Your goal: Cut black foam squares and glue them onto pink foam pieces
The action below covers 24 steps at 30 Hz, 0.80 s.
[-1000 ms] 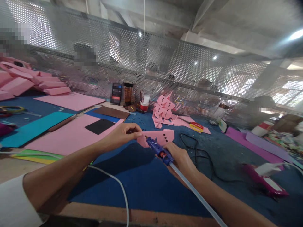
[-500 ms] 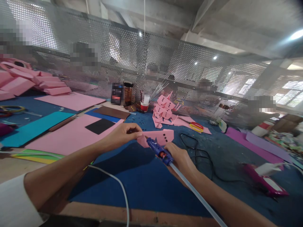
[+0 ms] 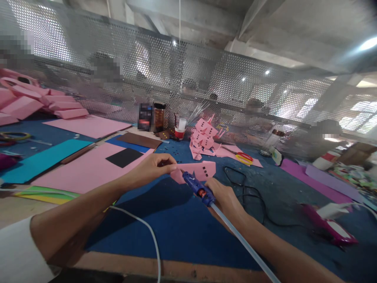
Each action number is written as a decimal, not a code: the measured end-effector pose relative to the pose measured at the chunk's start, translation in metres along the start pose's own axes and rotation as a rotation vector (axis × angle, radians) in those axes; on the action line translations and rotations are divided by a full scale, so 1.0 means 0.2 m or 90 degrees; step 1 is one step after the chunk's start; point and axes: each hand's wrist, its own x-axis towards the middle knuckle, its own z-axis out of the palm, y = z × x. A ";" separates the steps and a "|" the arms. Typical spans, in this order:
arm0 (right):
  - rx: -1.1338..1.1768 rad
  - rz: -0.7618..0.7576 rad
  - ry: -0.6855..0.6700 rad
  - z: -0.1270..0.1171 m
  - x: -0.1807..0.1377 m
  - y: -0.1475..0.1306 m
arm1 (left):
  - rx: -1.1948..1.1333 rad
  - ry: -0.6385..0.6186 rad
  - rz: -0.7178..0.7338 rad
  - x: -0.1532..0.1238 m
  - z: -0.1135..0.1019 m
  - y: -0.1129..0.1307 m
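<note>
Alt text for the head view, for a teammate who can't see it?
The right hand holds a blue glue gun, aimed near the left end of a pink piece pinched in the left hand. Beyond, similar pink pieces are piled, with red-and-yellow scissors to their right.

At the near left, a white sleeve (image 3: 14, 249) ends in a wide, curved hem (image 3: 29, 240); the left forearm (image 3: 84, 204), left hand (image 3: 153, 167), right forearm (image 3: 273, 239) and right hand (image 3: 225, 195) are bare.

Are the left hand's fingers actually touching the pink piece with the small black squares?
Touching. The head view shows the left fingers at the left end of the pink piece, thumb tip against it, no gap.
</note>
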 end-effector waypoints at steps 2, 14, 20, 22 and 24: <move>-0.004 0.000 0.002 0.01 0.00 0.00 | 0.002 -0.002 -0.002 0.00 0.00 0.00; 0.013 0.001 0.019 0.00 0.00 0.00 | -0.010 0.006 0.005 0.00 0.00 -0.02; 0.011 -0.004 0.023 0.01 0.00 0.00 | 0.002 0.008 0.008 0.01 0.00 -0.01; 0.006 -0.001 0.027 0.01 0.00 0.00 | 0.001 0.010 0.009 0.01 0.00 -0.02; 0.004 -0.001 0.026 0.01 0.00 0.00 | -0.001 0.008 0.007 0.01 0.00 -0.02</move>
